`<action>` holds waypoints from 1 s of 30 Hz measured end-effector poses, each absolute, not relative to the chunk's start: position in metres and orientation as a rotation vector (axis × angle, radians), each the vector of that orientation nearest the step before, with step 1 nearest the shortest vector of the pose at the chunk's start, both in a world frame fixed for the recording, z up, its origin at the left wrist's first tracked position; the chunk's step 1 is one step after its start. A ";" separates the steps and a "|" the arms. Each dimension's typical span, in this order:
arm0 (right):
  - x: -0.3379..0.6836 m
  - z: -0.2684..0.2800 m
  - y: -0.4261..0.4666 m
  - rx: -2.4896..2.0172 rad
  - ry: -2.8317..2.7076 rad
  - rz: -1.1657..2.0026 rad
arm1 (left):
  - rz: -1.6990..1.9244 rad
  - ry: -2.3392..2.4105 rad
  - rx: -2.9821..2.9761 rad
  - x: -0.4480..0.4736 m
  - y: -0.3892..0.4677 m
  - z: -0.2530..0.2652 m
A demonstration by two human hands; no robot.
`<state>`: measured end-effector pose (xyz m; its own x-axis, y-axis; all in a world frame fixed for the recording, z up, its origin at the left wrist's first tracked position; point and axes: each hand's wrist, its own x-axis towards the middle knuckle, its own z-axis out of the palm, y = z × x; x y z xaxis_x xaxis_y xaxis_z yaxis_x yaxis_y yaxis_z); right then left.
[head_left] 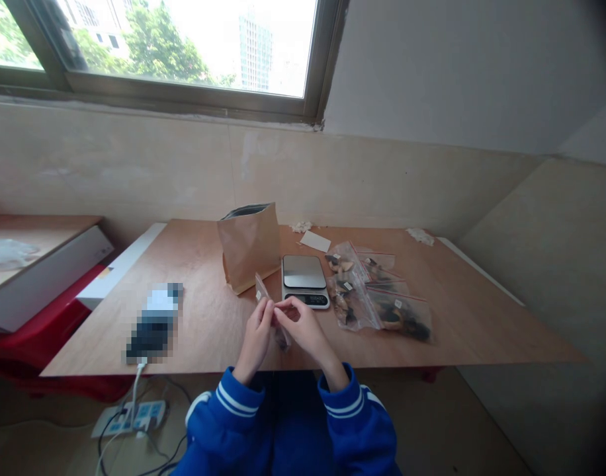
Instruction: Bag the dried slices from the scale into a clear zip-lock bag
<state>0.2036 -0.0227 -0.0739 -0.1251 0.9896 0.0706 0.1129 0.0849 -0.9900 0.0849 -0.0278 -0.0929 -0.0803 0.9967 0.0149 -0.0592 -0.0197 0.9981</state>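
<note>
My left hand (257,332) and my right hand (303,325) meet over the table's front edge, fingertips pinched on a small clear zip bag (282,338). Dark pieces show in its lower part, and a corner with a small white label sticks up above my fingers. Just beyond my hands lies a digital kitchen scale (304,272) with a bare steel plate; its display is partly covered by my right hand. Left of the scale stands an open brown paper pouch (251,244). To the right, several clear zip bags (399,316) with dark and pale dried pieces lie overlapping.
A white card (315,241) and crumpled white scraps (301,227) lie behind the scale. A blurred phone-like object (154,324) with a white cable (137,390) is at the left. Below it, a power strip (129,418) lies on the floor beside a red stool (59,344).
</note>
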 end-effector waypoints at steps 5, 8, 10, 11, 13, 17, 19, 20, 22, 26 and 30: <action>0.205 -0.065 -0.023 -1.199 -1.401 1.122 | 1.307 1.157 1.272 0.089 -0.025 -0.090; 0.206 -0.065 -0.022 -1.195 -1.400 1.108 | 1.303 1.155 1.280 0.089 -0.023 -0.090; 0.207 -0.067 -0.022 -1.187 -1.398 1.126 | 1.295 1.144 1.266 0.088 -0.023 -0.091; 0.207 -0.068 -0.021 -1.182 -1.397 1.141 | 1.298 1.140 1.257 0.087 -0.023 -0.091; 0.208 -0.070 -0.020 -1.161 -1.389 1.177 | 1.320 1.142 1.235 0.086 -0.023 -0.093; 0.208 -0.074 -0.019 -1.099 -1.362 1.261 | 1.341 1.170 1.155 0.085 -0.022 -0.096; 0.208 -0.076 -0.017 -1.103 -1.358 1.275 | 1.335 1.163 1.113 0.085 -0.022 -0.097; 0.208 -0.077 -0.017 -1.111 -1.358 1.271 | 1.337 1.153 1.096 0.085 -0.022 -0.098; 0.208 -0.077 -0.017 -1.122 -1.356 1.265 | 1.350 1.131 1.076 0.085 -0.023 -0.098; 0.206 -0.074 -0.019 -1.113 -1.330 1.284 | 1.367 1.137 1.094 0.085 -0.023 -0.098; 0.204 -0.071 -0.020 -1.116 -1.304 1.276 | 1.355 1.148 1.113 0.084 -0.023 -0.097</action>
